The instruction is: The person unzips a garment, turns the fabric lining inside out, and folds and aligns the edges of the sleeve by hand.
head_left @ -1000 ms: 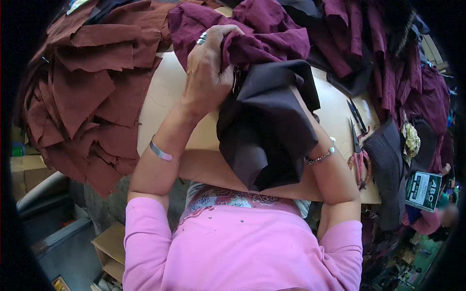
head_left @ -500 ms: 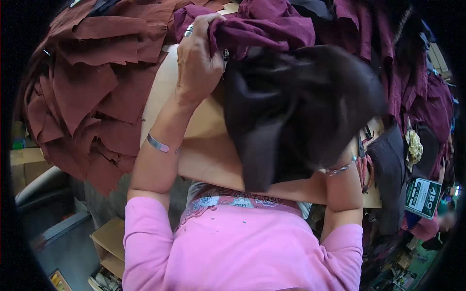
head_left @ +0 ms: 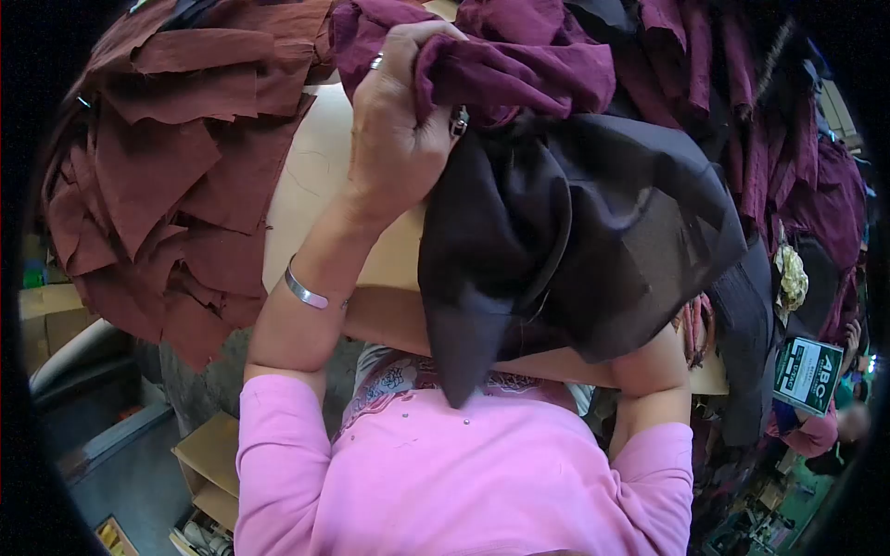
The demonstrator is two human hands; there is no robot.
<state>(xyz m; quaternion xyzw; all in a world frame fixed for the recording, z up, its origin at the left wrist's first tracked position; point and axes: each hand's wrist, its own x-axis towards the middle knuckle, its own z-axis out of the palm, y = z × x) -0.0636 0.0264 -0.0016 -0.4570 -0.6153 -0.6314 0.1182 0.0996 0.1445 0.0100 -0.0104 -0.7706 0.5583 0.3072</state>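
Observation:
My left hand [head_left: 399, 130] is closed round bunched maroon cloth [head_left: 528, 74] at the top centre. A small metal piece [head_left: 460, 120] shows beside its fingers. Below and right of the maroon cloth hangs a thin black cloth [head_left: 519, 213], partly see-through at its right side, its lower tip over the pink shirt. My right hand is hidden beneath or behind this black cloth; only the forearm [head_left: 654, 366] shows, so its fingers cannot be seen. The pale board [head_left: 311, 176] lies under both cloths.
Stacked rust-brown cloth pieces [head_left: 167, 176] cover the left. More maroon cloth [head_left: 820, 185] hangs at the right. Red-handled scissors [head_left: 697, 329] lie near the board's right edge, partly covered. A green ABC box [head_left: 808, 375] is at the far right, by another person [head_left: 816, 434].
The black cloth has spread out to the right and its tip has dropped lower, covering more of the scissors and my right wrist. My left hand keeps its hold on the maroon cloth.

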